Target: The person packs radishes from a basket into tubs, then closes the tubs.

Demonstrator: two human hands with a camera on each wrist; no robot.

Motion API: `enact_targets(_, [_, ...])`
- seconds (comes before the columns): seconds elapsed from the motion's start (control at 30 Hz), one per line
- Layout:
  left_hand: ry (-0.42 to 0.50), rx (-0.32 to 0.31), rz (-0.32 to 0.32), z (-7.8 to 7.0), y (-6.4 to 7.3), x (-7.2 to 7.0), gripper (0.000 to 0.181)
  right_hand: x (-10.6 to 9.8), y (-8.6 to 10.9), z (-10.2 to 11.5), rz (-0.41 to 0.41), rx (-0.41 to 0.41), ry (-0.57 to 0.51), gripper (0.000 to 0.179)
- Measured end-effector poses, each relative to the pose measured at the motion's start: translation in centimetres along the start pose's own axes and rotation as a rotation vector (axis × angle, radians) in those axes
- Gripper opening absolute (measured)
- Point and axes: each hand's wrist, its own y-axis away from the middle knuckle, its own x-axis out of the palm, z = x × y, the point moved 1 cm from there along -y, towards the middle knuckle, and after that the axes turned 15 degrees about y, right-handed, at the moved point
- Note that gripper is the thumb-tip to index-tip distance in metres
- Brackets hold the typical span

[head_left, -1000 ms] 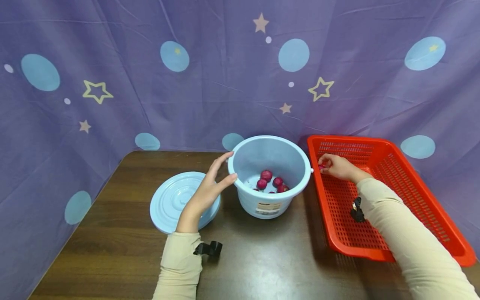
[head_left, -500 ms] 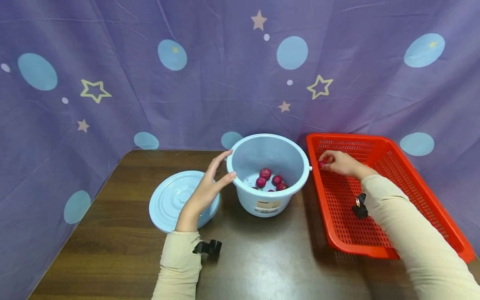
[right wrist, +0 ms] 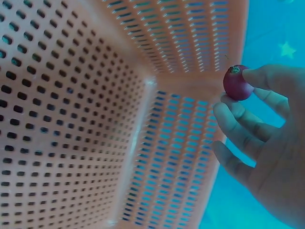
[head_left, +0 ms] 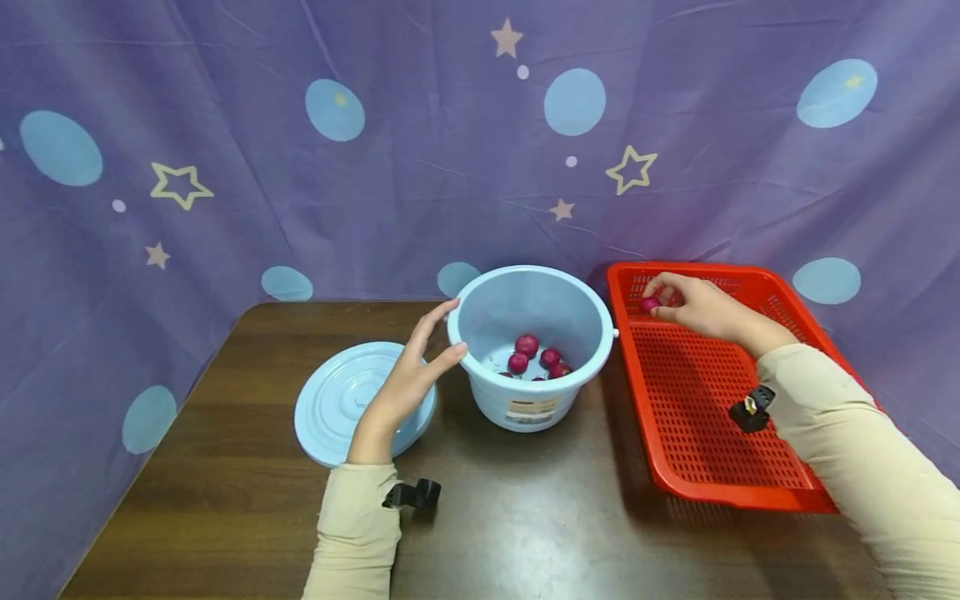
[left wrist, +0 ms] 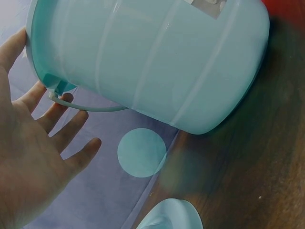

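Note:
Over the far left part of the red basket (head_left: pixel 651 433), my right hand (head_left: pixel 705 308) pinches a small round radish (head_left: pixel 650 305) between thumb and fingertips. In the right wrist view the radish (right wrist: pixel 237 86) shows its stem end, and the other fingers spread loosely below it. My left hand (head_left: pixel 408 375) touches the left rim of the light blue bucket (head_left: pixel 525 408) with its fingers spread and nearly straight. Several radishes (head_left: pixel 527 346) lie on the bucket's bottom, some partly hidden by the front wall. In the left wrist view, a thin handle (left wrist: pixel 95 108) hangs at the bucket's side.
A round light blue lid (head_left: pixel 337 408) lies flat on the wooden table (head_left: pixel 225 500), left of the bucket and partly behind my left forearm. The basket stands right of the bucket with a narrow gap between. A purple curtain (head_left: pixel 420 150) hangs behind the table.
My right hand, holding the radish, has risen from the basket's left side and moved slightly toward its far end. The left hand stays at the bucket rim. The whole view has shifted slightly.

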Motion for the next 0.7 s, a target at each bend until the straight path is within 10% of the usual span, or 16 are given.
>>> enact_targets(0.7, [0.024,0.005,0.004,0.0,0.1,0.0,0.061,-4.6,3.5,6.3,-0.141,-0.084,-0.002,0.022])
